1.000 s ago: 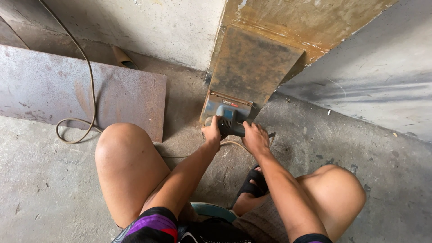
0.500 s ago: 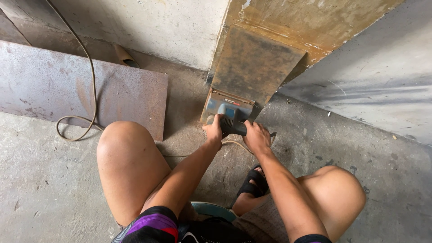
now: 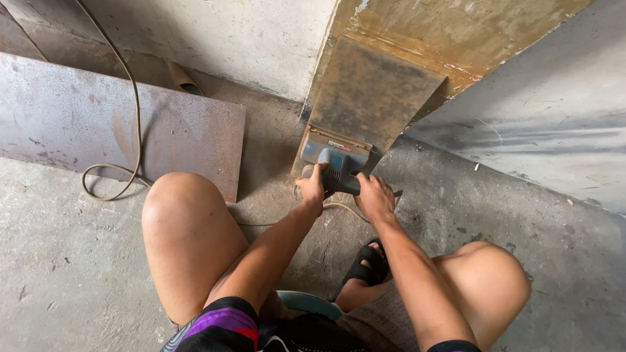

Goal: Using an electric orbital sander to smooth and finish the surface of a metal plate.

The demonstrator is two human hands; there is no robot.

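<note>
Rusty steel plate [image 3: 375, 91], leaning against the wall, with a blue-grey sander [image 3: 334, 160] set flat against its lower edge, just above the concrete floor [image 3: 78, 261]. Left hand [image 3: 313, 189] was wrapped shut around the sander's rear handle, fingers curled over the top. Right hand [image 3: 375, 195] clasped the same handle from the other side, fingers closed, touching the tool's dark body. Both hands sat close together. Cable [image 3: 124, 130] looped on the floor to the left, across a flat grey sheet [image 3: 117, 124]. Sandalled foot [image 3: 368, 264] lay below the hands, between the knees.
</note>
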